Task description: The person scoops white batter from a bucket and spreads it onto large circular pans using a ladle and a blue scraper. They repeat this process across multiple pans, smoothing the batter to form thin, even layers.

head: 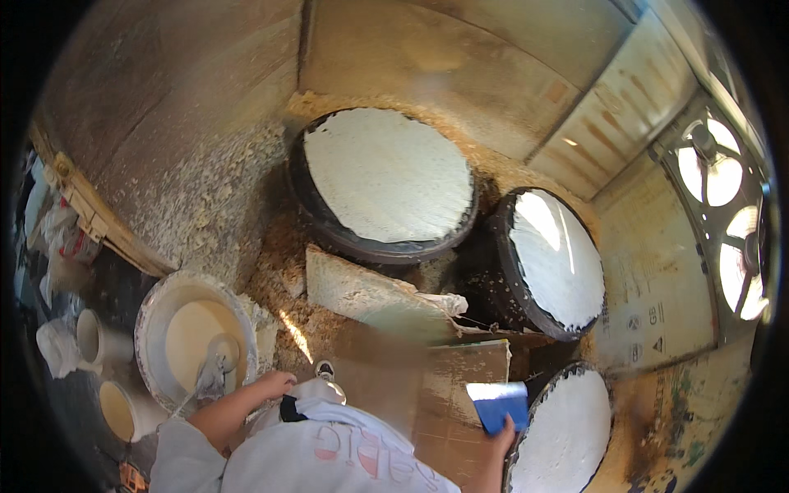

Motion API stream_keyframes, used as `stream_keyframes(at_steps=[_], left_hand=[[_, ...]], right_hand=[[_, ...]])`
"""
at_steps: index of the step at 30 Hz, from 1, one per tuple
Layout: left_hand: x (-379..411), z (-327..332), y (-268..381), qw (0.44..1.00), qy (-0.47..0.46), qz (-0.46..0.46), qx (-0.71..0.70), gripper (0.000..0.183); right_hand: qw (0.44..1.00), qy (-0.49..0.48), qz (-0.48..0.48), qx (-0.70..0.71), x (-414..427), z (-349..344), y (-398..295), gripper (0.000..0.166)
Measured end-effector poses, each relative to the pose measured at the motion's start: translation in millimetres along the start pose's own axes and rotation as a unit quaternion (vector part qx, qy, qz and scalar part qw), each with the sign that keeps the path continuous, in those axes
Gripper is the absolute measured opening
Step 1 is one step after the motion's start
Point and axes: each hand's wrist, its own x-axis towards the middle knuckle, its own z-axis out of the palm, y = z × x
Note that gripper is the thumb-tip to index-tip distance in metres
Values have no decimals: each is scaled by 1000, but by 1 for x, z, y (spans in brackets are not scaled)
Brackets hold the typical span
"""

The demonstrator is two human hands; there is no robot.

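Note:
My right hand [506,435] grips a wide scraper with a blue body and a pale, shiny straight edge [500,407]. It is held over brown cardboard, just left of a dark-rimmed round piece with a white coated face [564,431]. My left hand [275,384] is near my waist, beside a large tub [148,326]; its fingers look curled, but whether they hold anything is unclear. Cream-coloured liquid [191,333] lies in the tub, with a coated ladle-like tool [212,376] dipping into it. Farther forward are a large white-faced round piece [388,175] and another [555,259] to its right, both dark-sided.
Splattered panels [203,203] enclose the space ahead. A crusted board [363,289] leans below the largest round piece. Cardboard [382,370] covers the floor by my shoe [325,368]. Pale containers [117,410] stand left of the tub. Fans [706,154] are set in the right wall.

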Motion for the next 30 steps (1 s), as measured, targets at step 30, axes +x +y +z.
stream_keyframes(at_steps=[30], left_hand=[[59,-60,47,969,152,-84,-174,24]], right_hand=[[991,74,-32,-110,272,431,91,27]])
